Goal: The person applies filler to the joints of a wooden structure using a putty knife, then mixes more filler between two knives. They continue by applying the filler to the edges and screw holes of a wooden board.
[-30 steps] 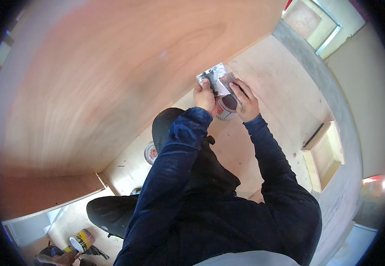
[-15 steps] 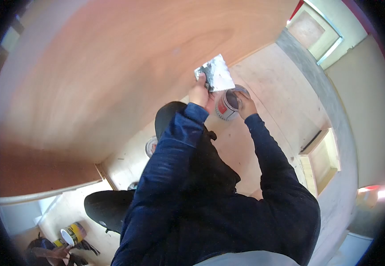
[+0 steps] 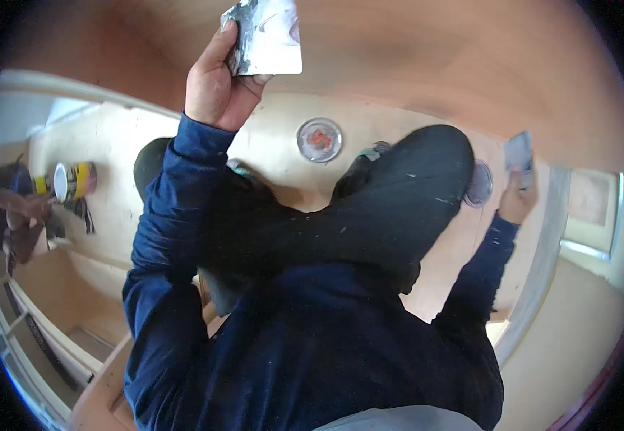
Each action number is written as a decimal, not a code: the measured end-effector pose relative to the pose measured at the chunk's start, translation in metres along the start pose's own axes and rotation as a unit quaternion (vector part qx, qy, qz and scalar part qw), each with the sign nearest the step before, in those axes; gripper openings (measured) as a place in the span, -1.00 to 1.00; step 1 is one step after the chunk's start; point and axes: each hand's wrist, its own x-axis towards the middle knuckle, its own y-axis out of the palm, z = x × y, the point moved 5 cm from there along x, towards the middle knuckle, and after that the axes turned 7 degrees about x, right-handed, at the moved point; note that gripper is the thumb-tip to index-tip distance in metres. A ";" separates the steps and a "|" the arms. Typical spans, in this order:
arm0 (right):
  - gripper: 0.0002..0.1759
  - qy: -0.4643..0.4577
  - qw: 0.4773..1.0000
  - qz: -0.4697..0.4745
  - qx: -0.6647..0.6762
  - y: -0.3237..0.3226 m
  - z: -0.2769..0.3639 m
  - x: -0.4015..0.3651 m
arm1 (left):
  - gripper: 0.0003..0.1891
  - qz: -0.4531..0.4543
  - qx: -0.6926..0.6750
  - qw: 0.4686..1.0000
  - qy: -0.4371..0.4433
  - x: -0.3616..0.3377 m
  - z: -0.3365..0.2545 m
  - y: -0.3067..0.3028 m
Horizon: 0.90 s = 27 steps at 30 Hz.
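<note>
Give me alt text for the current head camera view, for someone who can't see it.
A person's left hand holds a smeared flat plate, and the right hand, out to the side, holds a flat tool. On the floor between the shoes sits a round, reddish-stained lid.

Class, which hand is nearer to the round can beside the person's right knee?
Right: the right hand is close to the can, on its right; the left hand is far to its left.
</note>
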 end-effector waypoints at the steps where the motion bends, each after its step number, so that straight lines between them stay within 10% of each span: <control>1: -0.53 -0.074 0.996 0.034 -0.025 0.020 0.064 0.006 | -0.61 -0.012 -0.047 0.999 0.014 -0.006 -0.003 -0.003; 5: -0.59 -0.166 0.924 0.338 0.064 0.148 0.153 0.015 | -0.59 -0.083 0.057 0.994 0.050 -0.012 -0.013 0.004; 8: -0.56 -0.060 0.792 0.594 0.129 0.281 0.134 -0.019 | -0.58 -0.178 0.166 0.966 0.084 -0.012 -0.020 0.036; 16: -0.62 -0.053 0.760 0.581 -0.287 0.437 -0.042 -0.151 | -0.54 -0.095 0.122 0.979 0.135 -0.010 -0.024 0.026; 22: -0.65 0.009 0.808 0.541 -0.231 0.442 -0.097 -0.157 | -0.57 -0.136 0.066 0.985 0.085 -0.018 -0.039 0.012; 27: -0.65 0.063 0.752 0.600 -0.265 0.445 -0.091 -0.161 | -0.54 -0.162 0.148 0.970 0.108 -0.028 -0.044 0.025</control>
